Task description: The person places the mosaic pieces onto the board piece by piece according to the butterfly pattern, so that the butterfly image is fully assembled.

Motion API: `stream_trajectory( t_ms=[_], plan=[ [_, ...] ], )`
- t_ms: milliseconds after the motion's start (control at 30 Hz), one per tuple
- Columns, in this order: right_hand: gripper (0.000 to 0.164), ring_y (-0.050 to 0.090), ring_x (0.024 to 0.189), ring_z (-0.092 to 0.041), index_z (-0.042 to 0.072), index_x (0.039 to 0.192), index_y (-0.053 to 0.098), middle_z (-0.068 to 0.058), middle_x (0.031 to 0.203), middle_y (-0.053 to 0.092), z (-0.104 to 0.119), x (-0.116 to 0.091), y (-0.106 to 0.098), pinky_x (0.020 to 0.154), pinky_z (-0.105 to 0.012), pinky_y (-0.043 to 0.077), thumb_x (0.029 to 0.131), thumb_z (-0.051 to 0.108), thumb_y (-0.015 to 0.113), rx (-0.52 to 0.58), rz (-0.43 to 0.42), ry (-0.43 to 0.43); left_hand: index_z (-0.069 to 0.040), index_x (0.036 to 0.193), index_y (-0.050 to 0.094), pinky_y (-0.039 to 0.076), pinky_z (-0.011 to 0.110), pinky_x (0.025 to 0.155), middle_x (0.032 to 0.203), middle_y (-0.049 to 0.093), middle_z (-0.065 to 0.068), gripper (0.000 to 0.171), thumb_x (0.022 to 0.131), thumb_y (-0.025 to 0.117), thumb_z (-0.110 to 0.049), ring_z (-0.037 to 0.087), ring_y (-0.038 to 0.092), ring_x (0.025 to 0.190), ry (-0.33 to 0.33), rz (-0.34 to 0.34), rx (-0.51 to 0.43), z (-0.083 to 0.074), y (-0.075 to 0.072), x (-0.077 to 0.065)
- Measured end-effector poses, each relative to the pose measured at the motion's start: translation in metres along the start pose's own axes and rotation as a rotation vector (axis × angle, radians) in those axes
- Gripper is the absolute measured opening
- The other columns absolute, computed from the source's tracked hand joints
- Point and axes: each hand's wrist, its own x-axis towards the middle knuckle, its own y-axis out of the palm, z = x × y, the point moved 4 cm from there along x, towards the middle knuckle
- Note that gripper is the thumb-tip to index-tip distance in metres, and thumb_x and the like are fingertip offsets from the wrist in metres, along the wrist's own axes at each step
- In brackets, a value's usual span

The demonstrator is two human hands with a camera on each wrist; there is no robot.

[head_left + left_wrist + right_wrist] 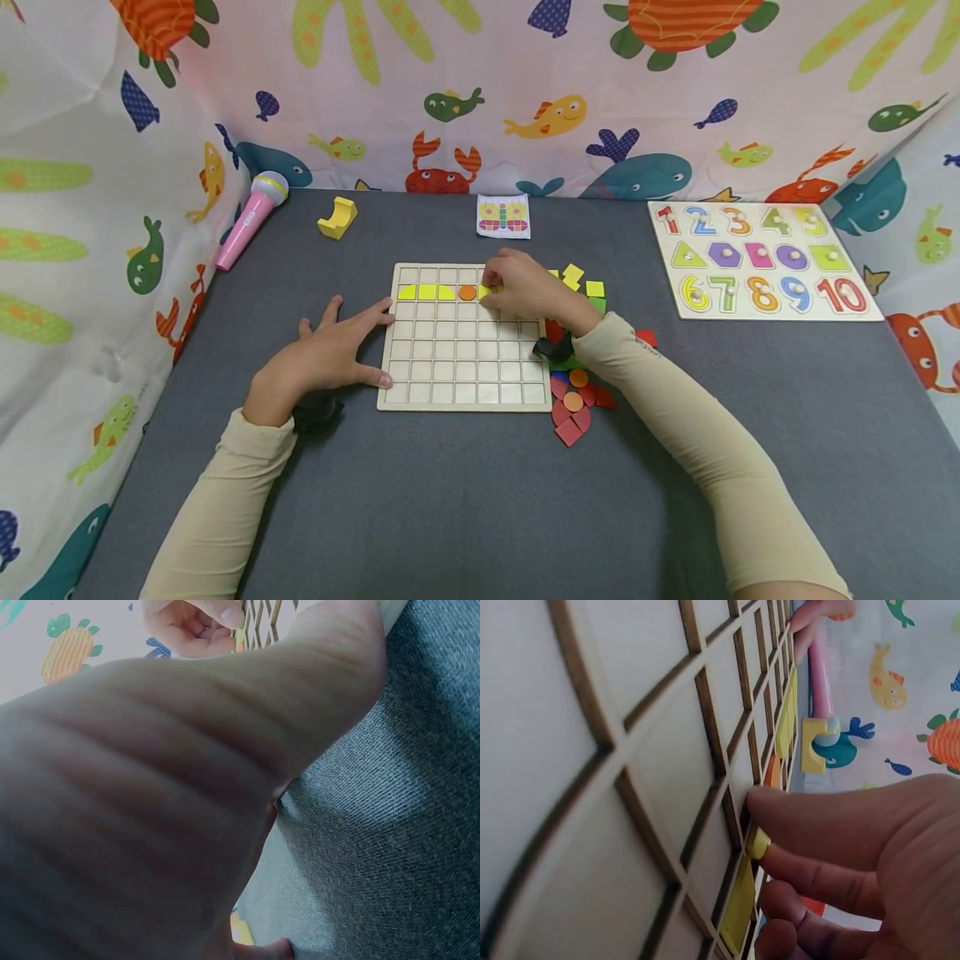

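Observation:
A wooden grid board [465, 407] lies on the grey table. In its second row from the top sit several yellow pieces [427, 292] and an orange disc [467, 292]. My left hand [322, 354], fingers spread, touches the board's left edge with its fingertips and thumb. Over that same row, right of the disc, my right hand [525, 287] pinches a small yellow piece [759, 844] between thumb and index finger. The right wrist view shows this piece at a cell, beside another yellow piece [739, 907] lying in the grid. Part of the row is hidden under the right hand.
Loose coloured pieces [572, 402] lie along the board's right side, partly under the right arm. Behind the board is a butterfly pattern card [503, 218]. A number puzzle [772, 260] lies at right, a pink microphone [252, 218] and yellow block [338, 218] at left.

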Motion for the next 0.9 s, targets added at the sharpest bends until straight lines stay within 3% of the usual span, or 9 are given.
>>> stream_trajectory(
  t_ms=[367,567,733,900],
  plan=[
    [0.022,0.057,0.104,-0.030,0.000,0.112,0.066,-0.013,0.107,0.064,0.001,0.001,0.003,0.096,-0.044,0.050,0.096,0.010,0.079,0.008,-0.009,0.025,-0.020,0.173,0.021,-0.003,0.090,0.107,0.175,0.026,0.014,0.115,0.086,0.089,-0.050,0.060,-0.010,0.156,0.005,-0.007,0.001,-0.001,-0.002,0.000],
    [0.020,0.058,0.096,-0.028,0.001,0.113,0.064,-0.012,0.102,0.066,0.002,0.000,0.005,0.089,-0.041,0.050,0.097,0.004,0.076,0.079,-0.037,0.031,-0.020,0.172,0.026,-0.003,0.090,0.107,0.176,0.024,0.013,0.110,0.087,0.089,-0.051,0.060,-0.010,0.156,0.004,-0.010,0.000,-0.001,-0.002,-0.001],
    [0.010,0.059,0.090,-0.027,0.001,0.109,0.069,-0.011,0.098,0.067,0.001,-0.004,0.001,0.082,-0.040,0.050,0.100,-0.002,0.069,0.170,-0.103,-0.012,-0.019,0.172,0.023,-0.004,0.090,0.107,0.175,0.025,0.014,0.113,0.087,0.089,-0.049,0.061,-0.011,0.156,0.008,-0.007,-0.009,-0.001,-0.001,-0.002],
    [0.013,0.062,0.095,-0.029,0.001,0.111,0.075,-0.013,0.104,0.071,0.001,-0.006,-0.009,0.085,-0.041,0.052,0.103,-0.002,0.066,0.193,-0.130,-0.053,-0.020,0.173,0.021,-0.004,0.090,0.107,0.175,0.026,0.014,0.115,0.086,0.089,-0.050,0.061,-0.011,0.156,0.008,-0.006,-0.005,-0.001,0.000,-0.001]
  ],
)
